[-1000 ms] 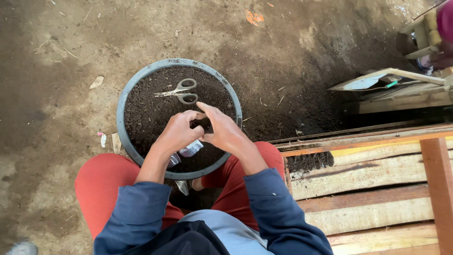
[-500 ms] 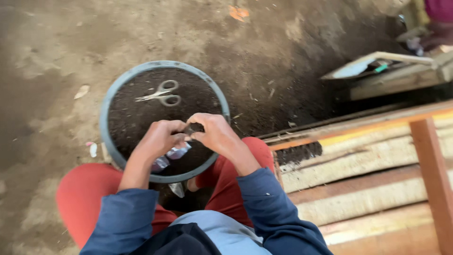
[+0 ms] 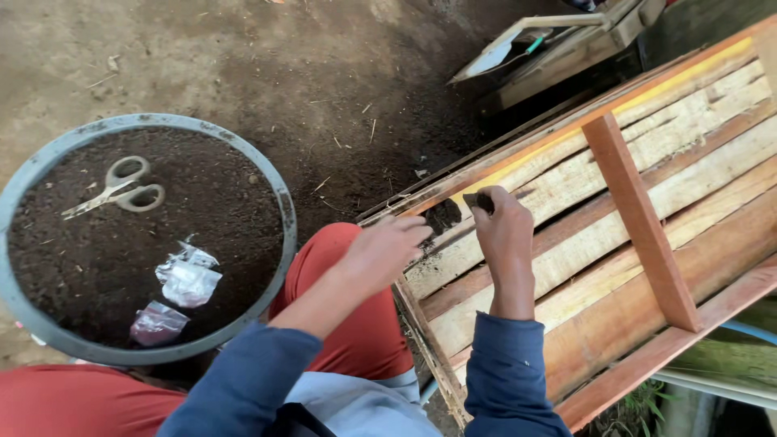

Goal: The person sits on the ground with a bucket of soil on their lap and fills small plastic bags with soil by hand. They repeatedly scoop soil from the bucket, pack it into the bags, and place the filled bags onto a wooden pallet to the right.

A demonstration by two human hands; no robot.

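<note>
My right hand (image 3: 503, 235) is over the edge of a slatted wooden frame (image 3: 647, 137) and pinches a small dark clump of soil (image 3: 483, 200) between its fingertips. My left hand (image 3: 387, 247) reaches in beside it with loose fingers that hold nothing, their tips next to a dark patch of soil (image 3: 442, 215) on the frame's edge. To the left stands a round grey basin (image 3: 279, 194) full of dark soil. On that soil lie scissors (image 3: 117, 188) and crumpled clear plastic bags (image 3: 188, 277).
A reddish wooden crossbar (image 3: 639, 218) runs across the frame's planks. A pale box-like object (image 3: 550, 44) lies on the bare dirt ground at the top. My red-trousered knees (image 3: 356, 324) are between the basin and the frame.
Both hands left the basin and moved right to the wooden frame, the right one carrying the dark clump. The plastic bags now lie on the soil. The view swung right.
</note>
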